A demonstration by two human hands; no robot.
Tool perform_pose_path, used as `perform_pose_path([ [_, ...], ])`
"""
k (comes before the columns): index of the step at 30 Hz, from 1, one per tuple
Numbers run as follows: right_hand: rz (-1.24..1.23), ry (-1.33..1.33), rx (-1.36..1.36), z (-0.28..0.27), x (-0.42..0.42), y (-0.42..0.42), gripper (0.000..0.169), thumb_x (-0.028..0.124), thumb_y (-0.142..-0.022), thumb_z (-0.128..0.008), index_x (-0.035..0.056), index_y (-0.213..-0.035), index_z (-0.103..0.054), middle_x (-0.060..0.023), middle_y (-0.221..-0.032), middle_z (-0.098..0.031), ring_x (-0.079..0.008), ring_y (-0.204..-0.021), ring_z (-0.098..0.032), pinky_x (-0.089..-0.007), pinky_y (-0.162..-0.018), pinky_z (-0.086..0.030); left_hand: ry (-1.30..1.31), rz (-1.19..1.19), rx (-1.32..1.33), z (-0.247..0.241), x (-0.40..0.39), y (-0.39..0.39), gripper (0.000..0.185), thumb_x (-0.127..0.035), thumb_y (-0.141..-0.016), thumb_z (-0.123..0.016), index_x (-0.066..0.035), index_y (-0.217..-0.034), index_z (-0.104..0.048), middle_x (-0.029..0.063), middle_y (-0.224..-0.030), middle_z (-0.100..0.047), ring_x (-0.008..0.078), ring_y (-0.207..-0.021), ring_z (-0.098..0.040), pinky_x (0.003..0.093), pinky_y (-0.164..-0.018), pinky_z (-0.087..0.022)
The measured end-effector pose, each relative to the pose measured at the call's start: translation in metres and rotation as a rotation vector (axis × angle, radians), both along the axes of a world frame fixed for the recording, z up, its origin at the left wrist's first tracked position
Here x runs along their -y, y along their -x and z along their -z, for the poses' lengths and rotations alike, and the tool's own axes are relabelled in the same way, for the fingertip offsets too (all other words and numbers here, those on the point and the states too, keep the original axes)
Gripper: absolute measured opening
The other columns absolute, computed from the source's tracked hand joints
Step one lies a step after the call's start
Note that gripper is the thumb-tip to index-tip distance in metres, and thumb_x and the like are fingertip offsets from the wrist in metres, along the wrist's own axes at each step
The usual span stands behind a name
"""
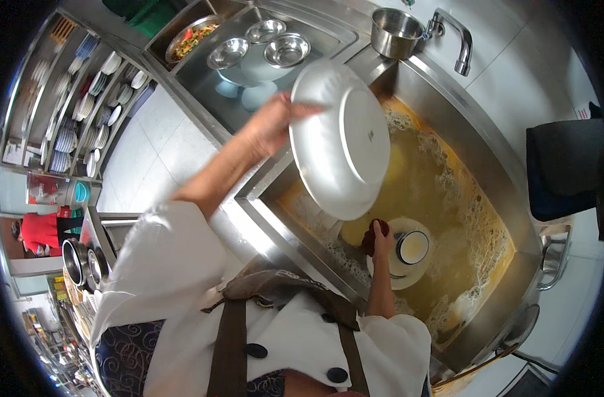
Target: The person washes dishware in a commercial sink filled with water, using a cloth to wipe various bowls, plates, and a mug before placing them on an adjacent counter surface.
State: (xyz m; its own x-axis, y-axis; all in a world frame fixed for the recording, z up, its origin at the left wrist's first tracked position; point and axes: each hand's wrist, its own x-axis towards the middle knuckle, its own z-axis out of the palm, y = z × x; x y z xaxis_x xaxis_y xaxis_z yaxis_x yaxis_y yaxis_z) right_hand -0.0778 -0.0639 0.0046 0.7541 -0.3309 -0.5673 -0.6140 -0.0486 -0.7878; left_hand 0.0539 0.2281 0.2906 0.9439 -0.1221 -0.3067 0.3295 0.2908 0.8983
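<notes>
My left hand [274, 126] grips the rim of a large white oval dish [329, 144] and holds it tilted over the divider between two steel sink basins. Its underside, with a raised foot ring and a small mark, faces me. My right hand [382, 242] is closed around a dark red scrubbing pad [374, 235] just above murky, yellowish wash water [431, 198]. Beside that hand a small white bowl with a dark rim [413, 247] sits on a pale plate [411, 280] in the water. Part of the plate is hidden by my right hand.
Several steel bowls [287, 49] and submerged white dishes stand in the other basin [192, 82]. A steel pot [396, 32] sits near the faucet [463, 54]. A pan of food scraps [192, 37] is beyond. Dish shelves [78, 104] and a person in red [39, 233] are at left.
</notes>
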Motion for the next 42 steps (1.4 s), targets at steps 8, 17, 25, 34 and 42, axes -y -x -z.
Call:
perform_pose_path([
  [8, 0.071, -0.003, 0.067, -0.018, -0.002, 0.0, 0.052, 0.038, -0.075, -0.064, 0.002, -0.11, -0.048, -0.0115, -0.105, -0.052, -0.0235, -0.094, -0.051, -0.0348, -0.077, -0.043, -0.593, -0.014, 0.24, -0.104, -0.076, -0.049, 0.034, -0.015, -0.078, -0.058, 0.008, -0.103, -0.051, 0.0188, -0.088, -0.06, 0.0224, -0.074, -0.062, 0.0298, -0.069, -0.053],
  [17, 0.035, -0.046, 0.007, 0.008, -0.013, 0.008, 0.06, 0.04, -0.075, -0.062, 0.0002, -0.115, -0.043, -0.0147, -0.115, -0.044, -0.028, -0.103, -0.045, -0.0369, -0.085, -0.039, -1.044, 0.076, 0.384, -0.076, -0.197, -0.123, 0.036, -0.018, -0.074, -0.064, 0.008, -0.097, -0.056, 0.0158, -0.082, -0.061, 0.0212, -0.067, -0.061, 0.033, -0.065, -0.051],
  [25, 0.084, -0.074, 0.055, 0.015, -0.028, -0.006, 0.054, 0.027, -0.073, -0.067, 0.0019, -0.113, -0.043, -0.0142, -0.112, -0.045, -0.0262, -0.102, -0.046, -0.0363, -0.086, -0.038, -1.055, -0.05, 0.326, 0.06, -0.262, -0.173, 0.03, -0.014, -0.068, -0.069, 0.005, -0.087, -0.057, 0.0118, -0.08, -0.06, 0.0206, -0.077, -0.058, 0.0337, -0.072, -0.046],
  [34, 0.115, 0.162, 0.005, 0.027, -0.018, -0.069, 0.046, 0.019, -0.072, -0.065, 0.0033, -0.11, -0.046, -0.0119, -0.11, -0.048, -0.0245, -0.099, -0.048, -0.0344, -0.083, -0.039, -1.488, 0.316, 0.355, 0.128, -0.227, -0.156, 0.034, -0.013, -0.069, -0.063, 0.001, -0.099, -0.058, 0.0155, -0.087, -0.062, 0.0266, -0.082, -0.059, 0.0335, -0.073, -0.044],
  [42, -0.265, 0.574, 0.082, 0.073, -0.022, -0.166, 0.072, 0.015, -0.073, -0.064, 0.0077, -0.131, -0.022, -0.022, -0.129, -0.03, -0.0339, -0.117, -0.034, -0.041, -0.092, -0.032, -1.652, 0.234, 0.372, 0.218, -0.225, -0.142, 0.033, -0.019, -0.07, -0.06, -0.006, -0.1, -0.057, 0.0207, -0.087, -0.058, 0.0353, -0.085, -0.056, 0.0399, -0.071, -0.044],
])
